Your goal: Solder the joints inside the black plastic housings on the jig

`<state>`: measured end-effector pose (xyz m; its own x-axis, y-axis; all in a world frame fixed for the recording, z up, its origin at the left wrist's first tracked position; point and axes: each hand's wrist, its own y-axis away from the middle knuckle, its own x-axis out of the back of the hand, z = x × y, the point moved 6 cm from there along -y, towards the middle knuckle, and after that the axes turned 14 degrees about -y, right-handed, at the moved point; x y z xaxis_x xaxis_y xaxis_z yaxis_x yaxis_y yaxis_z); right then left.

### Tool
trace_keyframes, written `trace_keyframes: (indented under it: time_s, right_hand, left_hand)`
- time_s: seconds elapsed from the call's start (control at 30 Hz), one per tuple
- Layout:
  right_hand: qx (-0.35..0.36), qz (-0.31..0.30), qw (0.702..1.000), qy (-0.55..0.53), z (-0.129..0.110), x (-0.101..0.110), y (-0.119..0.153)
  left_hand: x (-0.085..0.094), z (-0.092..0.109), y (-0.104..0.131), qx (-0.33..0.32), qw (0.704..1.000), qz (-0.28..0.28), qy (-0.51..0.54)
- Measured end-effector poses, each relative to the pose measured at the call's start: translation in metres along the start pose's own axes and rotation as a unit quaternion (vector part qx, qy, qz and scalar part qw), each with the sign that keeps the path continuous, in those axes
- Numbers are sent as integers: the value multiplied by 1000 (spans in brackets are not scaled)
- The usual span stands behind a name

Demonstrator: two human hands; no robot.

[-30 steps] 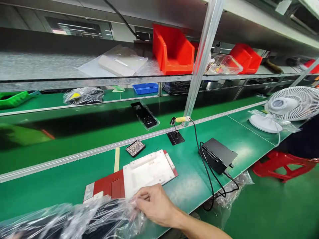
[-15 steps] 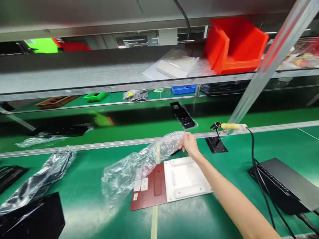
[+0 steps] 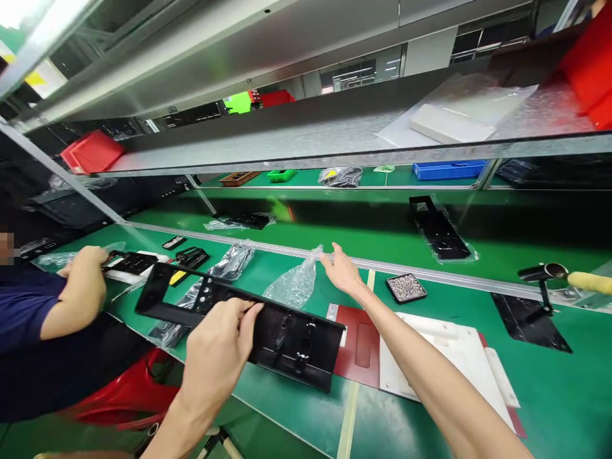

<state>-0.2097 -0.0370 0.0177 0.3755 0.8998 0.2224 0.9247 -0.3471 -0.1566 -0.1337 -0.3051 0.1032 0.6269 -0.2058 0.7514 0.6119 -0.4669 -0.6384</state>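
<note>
In my left hand [image 3: 224, 338] is a long black panel [image 3: 291, 344] with a rectangular cutout, tilted above the table's front; fingers and thumb pinch its upper edge. My right hand [image 3: 342, 271] stretches towards the back rail with its fingers apart. Beside its fingertips stands a crumpled clear plastic bag [image 3: 294, 284]; whether they still touch is unclear. Below the right forearm, a white fixture block [image 3: 444, 344] lies on a dark red board [image 3: 358, 338], partly covered by the arm. A small tray of screws [image 3: 406, 288] sits behind the fixture.
A co-worker [image 3: 71, 299] handles black parts at the left. A wrapped black panel [image 3: 440, 233] lies behind the rail. At the right is a yellow-handled tool [image 3: 588, 282] in a holder. Bagged parts [image 3: 234, 261] lie left of centre. A metal shelf [image 3: 287, 143] runs overhead.
My view has swung left. My left hand has come into view with the black panel. The plastic bag has moved left off the fixture, and my right hand's grip on it has loosened.
</note>
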Motion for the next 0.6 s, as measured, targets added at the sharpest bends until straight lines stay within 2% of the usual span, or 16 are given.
trace_keyframes:
  time_s: [0.07, 0.17, 0.23, 0.3, 0.33, 0.4, 0.5, 0.6]
  right_hand:
    - [38, 27, 999, 1, -20, 36, 31]
    - [87, 73, 993, 30, -46, 84, 107]
    - [87, 77, 991, 68, -48, 97, 163]
    - [51, 68, 983, 162, -36, 96, 210]
    - [46, 95, 971, 214, -29, 97, 228]
    - [43, 158, 942, 292, -13, 102, 252]
    - [39, 251, 900, 355, 4, 125, 264]
    - [35, 261, 892, 369, 13, 158, 260]
  left_hand:
    - [-13, 24, -6, -31, 999, -5, 16]
    - [-28, 60, -9, -70, 996, -20, 46]
    - [-36, 86, -9, -87, 994, -27, 68]
    - [-39, 115, -9, -99, 990, -29, 92]
    - [-39, 130, -8, -104, 989, -30, 104]
    - [-38, 160, -8, -112, 984, -35, 131]
    - [-37, 200, -9, -122, 978, -52, 164]
    - [-46, 232, -10, -131, 968, -95, 194]
